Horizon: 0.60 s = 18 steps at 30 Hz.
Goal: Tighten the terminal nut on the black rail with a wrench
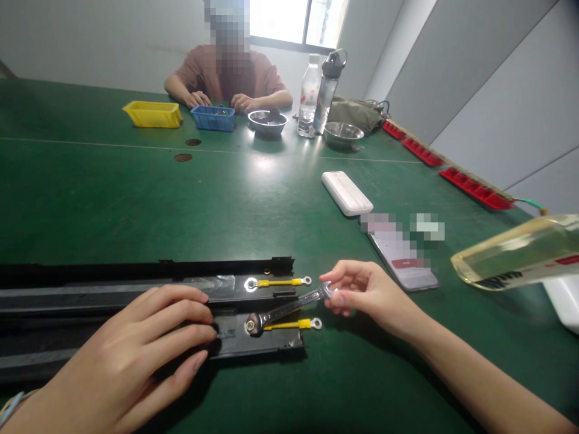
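My right hand [350,292] pinches one end of a metal wrench [294,306] between thumb and fingers. The wrench's other end sits around a nut [250,326] on a long black metal channel [266,343]. A yellow wire with ring terminals [294,325] runs from that nut past the channel's end, partly beneath the wrench. Just behind it, a second yellow wire with ring terminals [280,282] is attached to a parallel black channel [226,283]. Stretched out flat, my left hand [140,349] rests on the front channel, its fingers apart and holding nothing.
A white power bank [347,193] and a phone [402,256] lie behind my right hand. At right, a tilted bottle of yellowish liquid [520,253] juts in. Across the green table [113,199], a person sits behind a yellow bin [154,115], a blue bin [213,119], metal bowls and bottles.
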Tool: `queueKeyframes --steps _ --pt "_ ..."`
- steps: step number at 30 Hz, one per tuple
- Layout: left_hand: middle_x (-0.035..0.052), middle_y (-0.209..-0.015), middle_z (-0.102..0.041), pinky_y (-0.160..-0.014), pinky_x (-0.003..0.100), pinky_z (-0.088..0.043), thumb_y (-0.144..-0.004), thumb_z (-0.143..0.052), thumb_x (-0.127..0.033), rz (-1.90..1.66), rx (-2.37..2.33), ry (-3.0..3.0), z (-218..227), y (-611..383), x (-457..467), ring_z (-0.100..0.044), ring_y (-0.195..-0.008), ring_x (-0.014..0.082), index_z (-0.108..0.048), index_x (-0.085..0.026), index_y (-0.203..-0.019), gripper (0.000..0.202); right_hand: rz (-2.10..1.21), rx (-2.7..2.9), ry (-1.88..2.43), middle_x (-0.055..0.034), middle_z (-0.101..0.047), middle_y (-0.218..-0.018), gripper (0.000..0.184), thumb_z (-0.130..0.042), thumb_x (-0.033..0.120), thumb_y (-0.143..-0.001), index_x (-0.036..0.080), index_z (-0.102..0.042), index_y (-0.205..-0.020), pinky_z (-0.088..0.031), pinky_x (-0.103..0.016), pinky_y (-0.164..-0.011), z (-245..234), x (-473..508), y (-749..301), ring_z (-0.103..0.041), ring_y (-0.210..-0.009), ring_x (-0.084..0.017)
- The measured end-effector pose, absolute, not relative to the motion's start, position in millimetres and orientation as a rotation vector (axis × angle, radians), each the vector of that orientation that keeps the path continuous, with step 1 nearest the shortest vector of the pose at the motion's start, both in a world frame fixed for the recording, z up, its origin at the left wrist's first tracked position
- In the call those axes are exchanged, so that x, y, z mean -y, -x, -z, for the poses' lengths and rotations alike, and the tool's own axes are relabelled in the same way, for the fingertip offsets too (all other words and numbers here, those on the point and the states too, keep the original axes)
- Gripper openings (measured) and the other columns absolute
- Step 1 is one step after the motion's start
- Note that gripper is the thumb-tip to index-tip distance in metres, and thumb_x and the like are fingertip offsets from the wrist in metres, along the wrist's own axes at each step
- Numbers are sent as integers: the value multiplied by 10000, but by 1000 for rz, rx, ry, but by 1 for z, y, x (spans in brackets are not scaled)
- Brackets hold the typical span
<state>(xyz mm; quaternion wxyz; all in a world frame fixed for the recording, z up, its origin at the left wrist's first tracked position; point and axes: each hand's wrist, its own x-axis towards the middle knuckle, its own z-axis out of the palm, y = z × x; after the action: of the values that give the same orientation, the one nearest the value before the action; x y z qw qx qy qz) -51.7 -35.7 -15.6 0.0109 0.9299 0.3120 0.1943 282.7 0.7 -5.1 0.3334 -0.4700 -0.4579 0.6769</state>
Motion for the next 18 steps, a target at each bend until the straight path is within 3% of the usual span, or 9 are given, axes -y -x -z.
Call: queueKeyframes --steps 6,18 --pt "-10 -1029 -687 -916 297 -484 -819 -590 -218 -580 -984 -2903 16 53 36 -552 -1128 200 -655 -290 -1037 238 -1861 1183 1150 -27 -747 -653 254 -867 221 -623 138 -726 -818 -503 -214 -492 4 -1 -288 -653 -546 -112" --pt "3 -981 -673 -892 264 -484 -841 -564 -214 -578 -1016 -2858 8 46 38 -552 -1082 182 -661 -273 -997 192 -1787 1504 1103 23 -594 -583 302 -907 260 -562 154 -670 -715 -366 -237 -492 8 1 -298 -497 -535 -104"
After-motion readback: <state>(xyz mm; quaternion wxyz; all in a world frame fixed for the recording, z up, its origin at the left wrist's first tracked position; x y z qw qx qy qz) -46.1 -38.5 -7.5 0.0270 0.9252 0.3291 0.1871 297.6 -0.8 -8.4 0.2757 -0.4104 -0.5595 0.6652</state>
